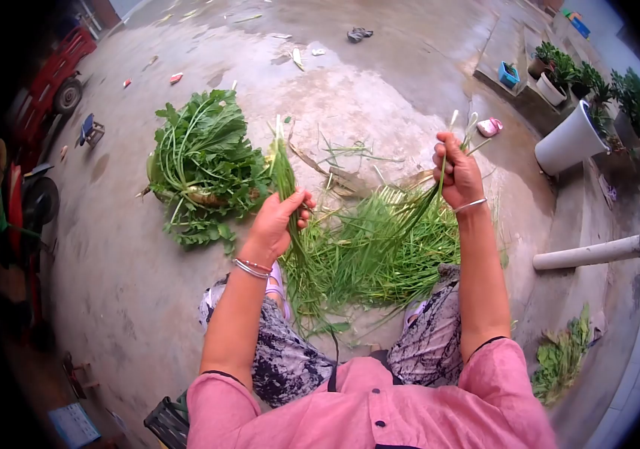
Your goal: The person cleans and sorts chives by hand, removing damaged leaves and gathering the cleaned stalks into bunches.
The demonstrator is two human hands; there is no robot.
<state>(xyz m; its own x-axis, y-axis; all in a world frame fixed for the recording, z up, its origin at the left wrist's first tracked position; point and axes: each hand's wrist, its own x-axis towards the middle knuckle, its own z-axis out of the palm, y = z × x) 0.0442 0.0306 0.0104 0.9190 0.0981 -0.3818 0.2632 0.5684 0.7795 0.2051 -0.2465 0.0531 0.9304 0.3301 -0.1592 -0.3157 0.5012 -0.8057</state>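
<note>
My left hand (282, 221) is closed around a bunch of chives (282, 166), long thin green leaves with white ends pointing up and away from me. Raised at the right, my right hand (457, 172) pinches a few more chives (454, 118) below their pale tips, and their green leaves trail down toward the pile. A loose, tangled chive pile (380, 251) lies on the ground between my feet, under and between both hands. Beyond my left hand sits a heap of leafy radish-like greens (211, 161), touched by neither hand.
Concrete ground (133, 277) surrounds me. On the right stand a white planter (571, 141), potted plants (559, 71), a white pipe (589, 253) and wilted greens (563, 355). A red vehicle (50, 75) and a small stool (91, 130) are at the left.
</note>
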